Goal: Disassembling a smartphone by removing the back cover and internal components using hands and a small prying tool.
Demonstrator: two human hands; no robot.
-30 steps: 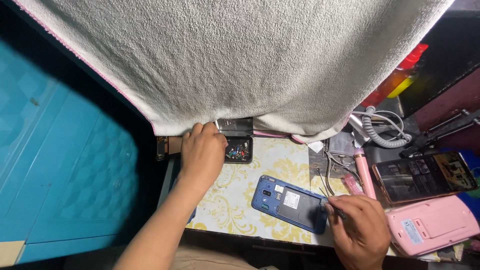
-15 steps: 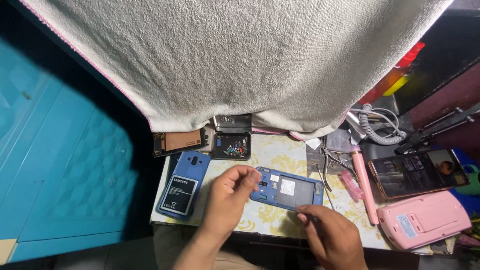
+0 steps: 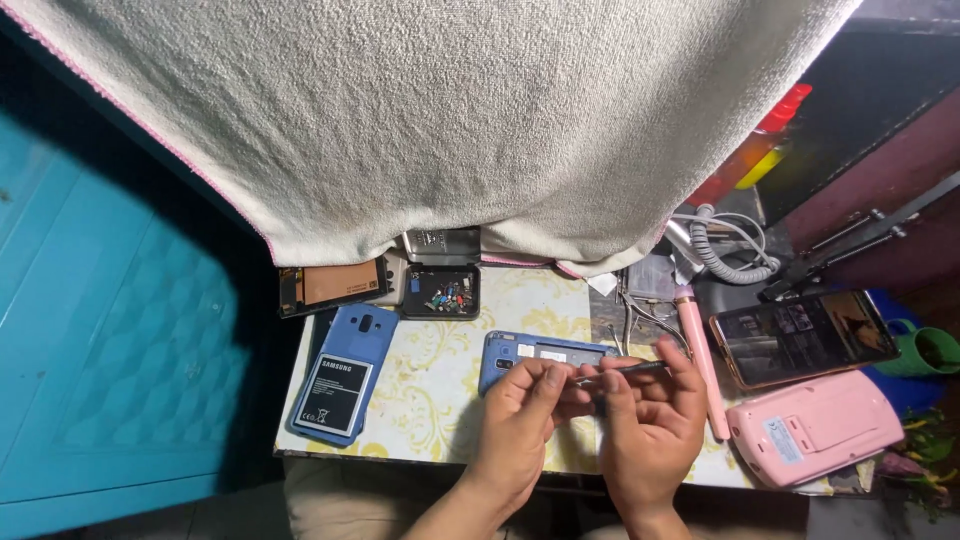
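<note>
At lower centre of the frame, the left hand (image 3: 525, 415) and right hand (image 3: 648, 420) meet over the opened blue phone frame (image 3: 540, 357) lying on the cream floral-patterned desk (image 3: 430, 400). The right grip pinches a thin grey metal tool (image 3: 625, 370); the left grip's fingers curl against the phone's near edge. A blue back cover with black battery (image 3: 340, 375) lies at centre left.
</note>
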